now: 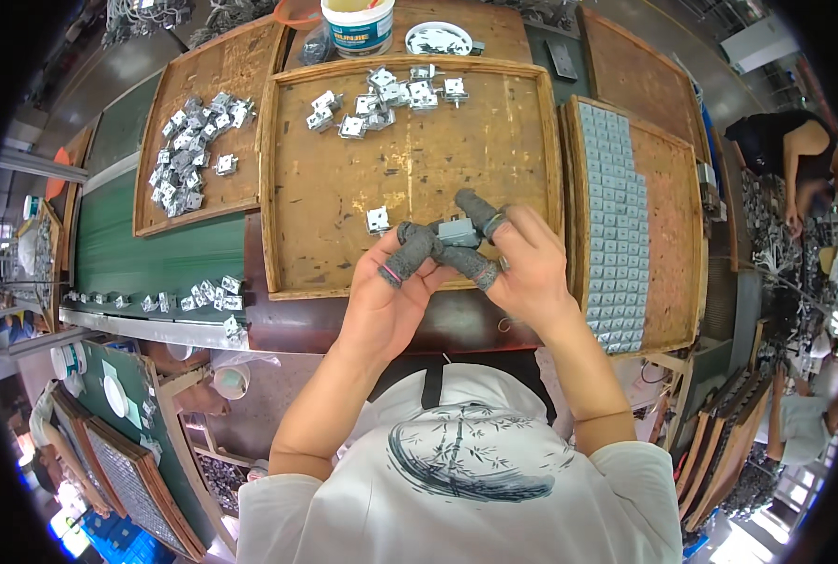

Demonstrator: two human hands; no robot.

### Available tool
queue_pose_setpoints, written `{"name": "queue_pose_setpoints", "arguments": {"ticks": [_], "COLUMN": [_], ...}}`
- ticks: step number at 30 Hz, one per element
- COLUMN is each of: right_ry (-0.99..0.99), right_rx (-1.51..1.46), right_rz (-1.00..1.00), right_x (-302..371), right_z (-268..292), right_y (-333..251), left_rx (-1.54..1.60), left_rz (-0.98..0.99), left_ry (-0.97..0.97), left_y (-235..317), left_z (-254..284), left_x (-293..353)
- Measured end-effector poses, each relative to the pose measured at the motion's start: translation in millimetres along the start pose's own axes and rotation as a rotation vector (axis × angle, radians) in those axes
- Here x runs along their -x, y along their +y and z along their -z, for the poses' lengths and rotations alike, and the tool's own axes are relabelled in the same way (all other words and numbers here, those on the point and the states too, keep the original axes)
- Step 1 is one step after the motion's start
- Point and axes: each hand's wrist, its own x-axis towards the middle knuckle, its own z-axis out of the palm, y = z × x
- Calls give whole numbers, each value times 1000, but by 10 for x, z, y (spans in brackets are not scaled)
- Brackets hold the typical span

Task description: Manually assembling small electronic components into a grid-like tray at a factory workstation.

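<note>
Head view: left hand (381,291) and right hand (534,271), sheathed fingers closed on 1 grey boxy part (458,233) over the wooden tray's (494,155) near side. Step: probably assembling or checking it. Next move likely calls for steady pinch, part kept square.

upper left: smooth grey floor (88,80) | left: long flat green worktop (146,254) | centre: glossy dark-red tabletop (292,324) | lower right: bright white glare (737,543)

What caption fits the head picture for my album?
Grey-covered fingers hold a small grey part over a wooden tray.
</note>
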Motion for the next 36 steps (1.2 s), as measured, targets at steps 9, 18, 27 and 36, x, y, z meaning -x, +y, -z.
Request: {"name": "queue_pose_setpoints", "arguments": {"ticks": [9, 18, 27, 36], "right_ry": [-17, -87, -55, 0], "right_rx": [-68, -88, -84, -46], "right_rz": [276, 18, -96, -78], "right_x": [100, 246, 401, 481], "right_z": [138, 106, -48, -177], "right_y": [41, -16, 24, 24], "left_rx": [69, -454, -505, -476], "left_rz": [167, 78, 30, 29], "left_ry": [62, 140, 234, 280], "left_y": [-23, -93, -197, -297], "left_z": [-138, -96, -16, 38], "left_x": [157, 240, 239, 226]}}
